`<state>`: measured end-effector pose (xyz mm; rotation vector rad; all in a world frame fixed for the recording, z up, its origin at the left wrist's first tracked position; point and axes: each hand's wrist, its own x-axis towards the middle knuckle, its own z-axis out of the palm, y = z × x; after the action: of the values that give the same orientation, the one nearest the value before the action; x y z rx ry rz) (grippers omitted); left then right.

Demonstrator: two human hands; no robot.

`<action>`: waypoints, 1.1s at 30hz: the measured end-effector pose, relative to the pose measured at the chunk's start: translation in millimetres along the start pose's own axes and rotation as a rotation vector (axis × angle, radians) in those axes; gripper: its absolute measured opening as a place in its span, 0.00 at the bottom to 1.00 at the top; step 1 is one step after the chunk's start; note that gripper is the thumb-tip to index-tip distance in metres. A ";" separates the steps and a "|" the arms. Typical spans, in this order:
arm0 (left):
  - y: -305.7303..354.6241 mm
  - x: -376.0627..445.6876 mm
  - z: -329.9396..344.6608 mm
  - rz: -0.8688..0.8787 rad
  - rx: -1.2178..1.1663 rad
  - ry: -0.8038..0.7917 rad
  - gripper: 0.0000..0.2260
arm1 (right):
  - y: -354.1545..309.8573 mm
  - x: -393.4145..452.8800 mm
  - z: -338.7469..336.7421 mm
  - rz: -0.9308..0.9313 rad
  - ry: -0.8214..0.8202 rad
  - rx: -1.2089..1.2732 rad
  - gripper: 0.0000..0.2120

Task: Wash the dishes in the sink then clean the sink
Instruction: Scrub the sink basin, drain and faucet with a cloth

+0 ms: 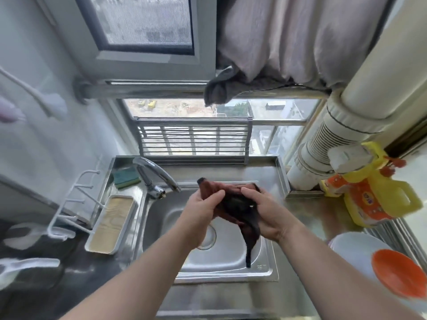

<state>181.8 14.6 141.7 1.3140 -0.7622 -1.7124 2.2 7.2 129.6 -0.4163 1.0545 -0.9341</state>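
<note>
Over sink (265, 271): cloth (238, 204) (both grips)

We see a window (147, 21) above, with a pale curtain (300, 38) bunched at its right and a grey towel (217, 91) draped over a rail. A ribbed white pipe (323, 139) runs down the right side. At left, a white wall rack (76, 204) with pegs.
</note>
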 end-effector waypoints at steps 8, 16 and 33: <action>42.8 -16.2 -36.0 0.021 0.141 -0.052 0.07 | -31.0 -14.6 -4.4 -0.097 0.217 0.116 0.10; 137.0 -6.8 -50.0 -0.021 -0.121 -0.468 0.24 | -82.6 -65.5 38.1 -0.270 -0.008 0.028 0.23; 87.2 12.6 -60.3 0.498 1.288 -0.206 0.21 | -53.2 -57.3 -10.0 -0.491 0.479 -1.096 0.19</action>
<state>259.9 -36.7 193.3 1.4821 -2.3043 -0.8601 -40.4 25.1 193.4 -1.4545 1.9310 -0.8177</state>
